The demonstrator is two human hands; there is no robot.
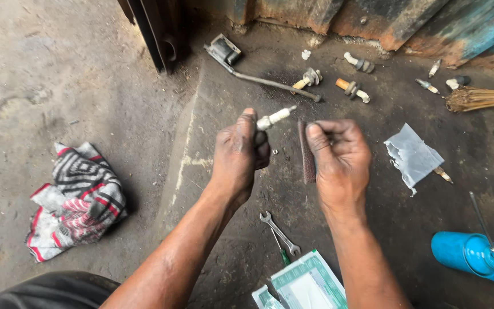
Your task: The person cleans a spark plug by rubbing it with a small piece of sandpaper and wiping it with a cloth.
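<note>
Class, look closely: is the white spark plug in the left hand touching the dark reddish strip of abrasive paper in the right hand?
Apart. The head view shows bare floor between the white spark plug tip and the dark reddish abrasive strip.

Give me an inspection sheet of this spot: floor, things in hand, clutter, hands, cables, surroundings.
Surface: grimy concrete floor.
Job's things: spark plug in left hand; abrasive strip in right hand.
Clutter: spanner, striped rag, more plugs, brush, plastic scrap, blue can, packets.
Grippers: both hands closed on their things.
Cables: nothing seen.
Surroundings: rusty metal sheets.
</note>
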